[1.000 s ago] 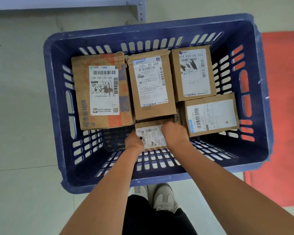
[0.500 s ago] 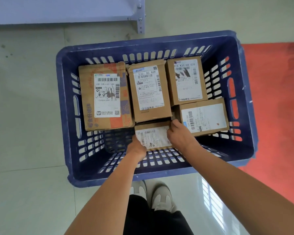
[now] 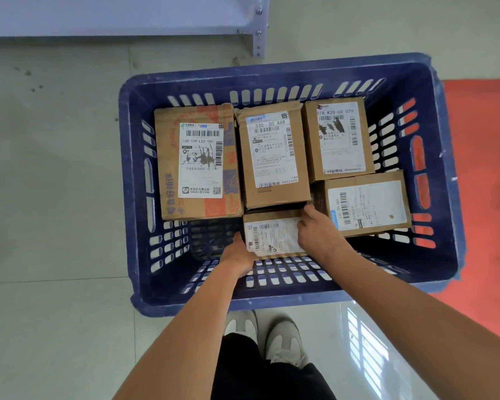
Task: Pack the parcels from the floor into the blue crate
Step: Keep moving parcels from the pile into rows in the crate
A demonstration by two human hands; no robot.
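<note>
The crate [image 3: 286,295] is dark blue with slotted walls, and the parcels [image 3: 274,157] in it are brown cardboard with white barcode labels. The upper-left parcel [image 3: 168,168] carries orange and blue print. At right lies a red mat [image 3: 485,197] on pale grey-green floor [image 3: 55,197].

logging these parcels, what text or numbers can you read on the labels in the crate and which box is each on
"159-159-L02-160": label on the far-left parcel
"530- D5 A68": label on the middle parcel
"516 K20-00 028": label on the far-right parcel
"530 D4 069", read sideways: label on the right-hand near parcel
Small parcel held by both hands: print too small to read
Other fine print: blurred
</note>
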